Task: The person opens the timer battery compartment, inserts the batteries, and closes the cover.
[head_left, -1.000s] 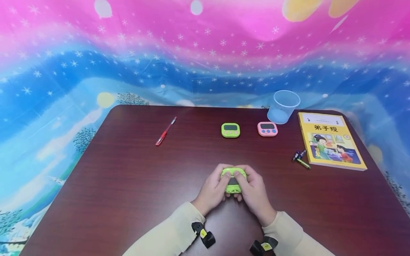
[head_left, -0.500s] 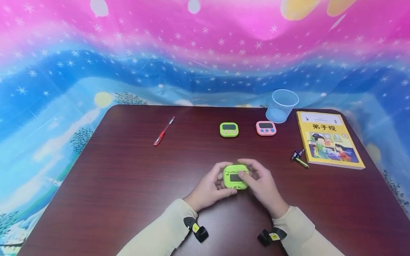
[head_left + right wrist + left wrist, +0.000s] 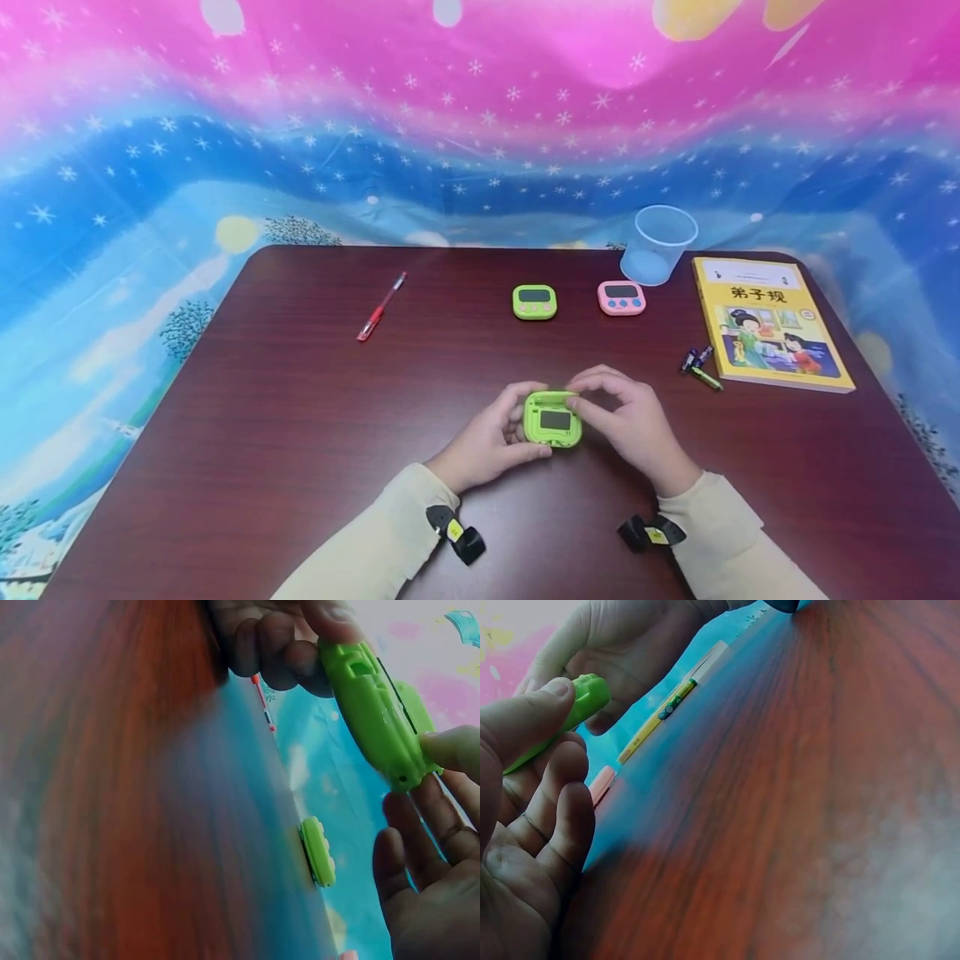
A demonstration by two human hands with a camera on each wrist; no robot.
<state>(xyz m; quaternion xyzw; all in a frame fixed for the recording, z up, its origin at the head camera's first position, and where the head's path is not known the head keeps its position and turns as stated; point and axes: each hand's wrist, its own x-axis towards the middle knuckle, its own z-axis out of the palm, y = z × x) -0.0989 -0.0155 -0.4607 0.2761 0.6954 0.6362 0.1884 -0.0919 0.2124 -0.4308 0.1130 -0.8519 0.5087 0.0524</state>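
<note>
Over the near middle of the table, a green digital timer (image 3: 553,422) is held back side up, showing a dark rectangular patch and a recessed frame. My left hand (image 3: 495,433) grips its left side, thumb at the lower edge and fingers behind. At the upper right corner, my right hand (image 3: 630,421) pinches the timer with thumb and forefinger. A green flap (image 3: 416,712) stands out from the timer's back in the right wrist view, beside the right thumb. Part of the timer (image 3: 585,701) shows under the left thumb in the left wrist view; the rest is hidden.
Farther back lie a second green timer (image 3: 535,302) and a pink timer (image 3: 622,298), with a clear plastic cup (image 3: 658,246) behind. A yellow book (image 3: 772,325) lies at right, several small batteries (image 3: 701,368) beside it. A red pen (image 3: 381,308) lies at left.
Both thumbs pressed on the timer's back earlier; the left thumb has moved to the lower edge. My right hand has shifted to the upper right corner, and a flap is now raised.
</note>
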